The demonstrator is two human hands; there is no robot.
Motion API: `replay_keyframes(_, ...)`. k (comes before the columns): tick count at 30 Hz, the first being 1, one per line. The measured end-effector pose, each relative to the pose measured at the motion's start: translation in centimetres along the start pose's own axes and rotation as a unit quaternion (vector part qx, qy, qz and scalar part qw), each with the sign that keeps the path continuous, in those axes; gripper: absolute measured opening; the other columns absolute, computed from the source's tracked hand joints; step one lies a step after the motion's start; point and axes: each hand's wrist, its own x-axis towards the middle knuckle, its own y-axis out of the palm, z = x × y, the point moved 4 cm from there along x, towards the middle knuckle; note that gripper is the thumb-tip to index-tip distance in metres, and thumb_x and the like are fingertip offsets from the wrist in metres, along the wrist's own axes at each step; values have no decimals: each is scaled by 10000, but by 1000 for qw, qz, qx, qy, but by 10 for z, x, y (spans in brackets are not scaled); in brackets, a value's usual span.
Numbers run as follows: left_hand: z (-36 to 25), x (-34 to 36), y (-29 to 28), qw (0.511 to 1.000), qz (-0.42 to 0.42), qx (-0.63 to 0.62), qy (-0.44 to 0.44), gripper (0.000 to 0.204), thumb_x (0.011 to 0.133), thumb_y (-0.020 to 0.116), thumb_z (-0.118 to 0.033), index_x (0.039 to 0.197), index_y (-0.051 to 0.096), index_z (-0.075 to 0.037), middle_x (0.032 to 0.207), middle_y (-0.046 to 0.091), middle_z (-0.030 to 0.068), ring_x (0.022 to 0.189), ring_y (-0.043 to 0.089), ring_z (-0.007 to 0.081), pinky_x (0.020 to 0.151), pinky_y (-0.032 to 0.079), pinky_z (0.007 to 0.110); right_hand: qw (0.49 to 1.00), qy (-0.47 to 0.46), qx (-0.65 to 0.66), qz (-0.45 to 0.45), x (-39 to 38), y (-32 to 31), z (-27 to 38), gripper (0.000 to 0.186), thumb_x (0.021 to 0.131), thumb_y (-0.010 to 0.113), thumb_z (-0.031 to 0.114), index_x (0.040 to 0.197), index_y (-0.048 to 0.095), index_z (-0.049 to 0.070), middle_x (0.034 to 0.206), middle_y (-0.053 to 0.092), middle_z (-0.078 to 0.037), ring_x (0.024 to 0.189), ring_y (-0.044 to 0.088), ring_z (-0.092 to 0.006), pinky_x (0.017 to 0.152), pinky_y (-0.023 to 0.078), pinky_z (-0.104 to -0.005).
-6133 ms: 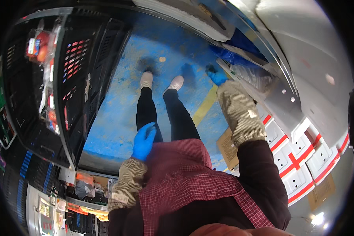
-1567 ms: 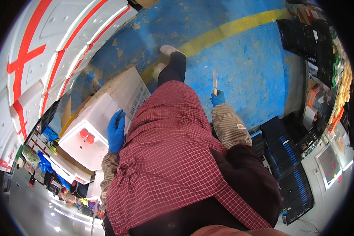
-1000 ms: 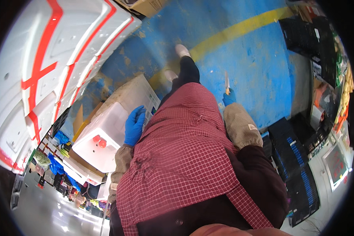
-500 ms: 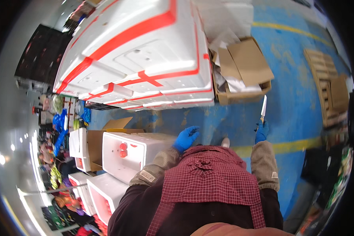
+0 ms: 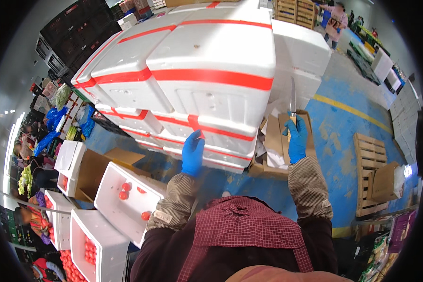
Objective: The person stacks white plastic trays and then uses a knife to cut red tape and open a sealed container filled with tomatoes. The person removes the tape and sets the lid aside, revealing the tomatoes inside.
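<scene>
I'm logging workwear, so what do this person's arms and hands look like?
The left hand and right hand wear blue gloves. Next come finely patterned beige-brown oversleeves, each bearing a small pale label, then dark sleeves.

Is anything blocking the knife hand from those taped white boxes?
Nothing visible blocks the right hand, holding the knife, from the white foam boxes; the open carton beside them appears to sit below that hand.
</scene>
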Motion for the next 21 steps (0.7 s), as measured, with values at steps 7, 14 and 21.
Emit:
replay_keyframes(7, -72, 78, -13, 965, -107, 126, 203, 464, 939, 654, 12, 1393, 567, -34, 1329, 587, 106, 1157, 578, 213, 998, 467, 353, 1000, -9, 5, -19, 62, 36, 19, 273, 1023, 609, 140, 1278, 636, 45, 884, 612, -9, 719, 552, -84, 651, 480, -243)
replay_keyframes(14, -109, 102, 38, 929, -98, 194, 298, 686, 861, 670, 54, 1496, 423, -19, 1543, 378, 192, 1412, 397, 347, 1157, 358, 464, 995, 63, 38, -67, 140, 16, -7, 192, 989, 673, 209, 1060, 633, 35, 823, 577, -15, 704, 546, -109, 646, 488, -274)
replay_keyframes(21, -96, 84, 98, 925, -123, 252, 255, 790, 955, 628, -56, 1616, 197, -40, 1642, 228, 206, 1488, 303, 371, 1210, 290, 517, 988, 98, 121, -13, 317, 35, -28, 237, 983, 703, 300, 992, 679, 64, 706, 546, 8, 576, 523, -128, 538, 435, -290)
